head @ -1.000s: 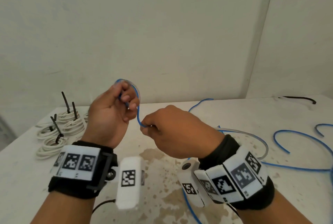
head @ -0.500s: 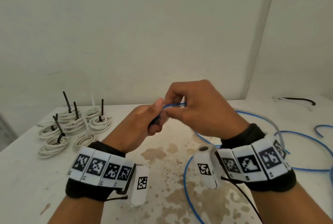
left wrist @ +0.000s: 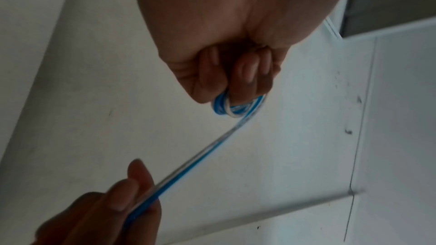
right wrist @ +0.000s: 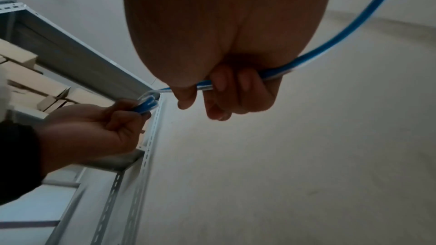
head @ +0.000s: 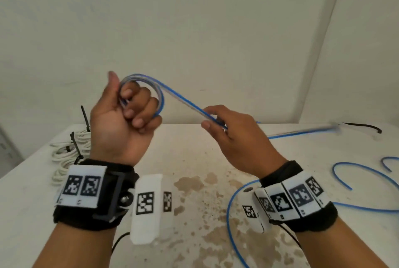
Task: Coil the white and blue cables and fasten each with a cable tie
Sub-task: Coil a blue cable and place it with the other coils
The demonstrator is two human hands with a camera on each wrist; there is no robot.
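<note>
— Counting from where I stand: two hands up over the desk (head: 194,144), and one blue cable (head: 185,100) strung between them. The left hand (head: 121,123) has its fingers (head: 138,103) curled into a fist with several turns of that cable looped round them, thumb sticking up.

— How many turns?

— Can't say; they blur together, three or more perhaps. The right hand (head: 235,136) pinches the same cable between thumb and fingers, a little lower and to the right, and the cable runs on past it toward the right side of the desk, smeared by motion.

— And the finished ones?

— White coils (head: 64,153) lie at the far left of the desk, each with a black cable tie (head: 85,116) poking up. The left wrist covers most of the pile, so I can't count them; I make out three ties. More blue cable lies in loose curves at the right, cut off by the frame's edge, so whether it is one length or several I can't tell. One black cable tie (head: 364,126) lies alone at the far right corner.

— Room to move?

— Both hands are held above the stained middle of the desk, well apart from the coils and from the walls behind.
</note>
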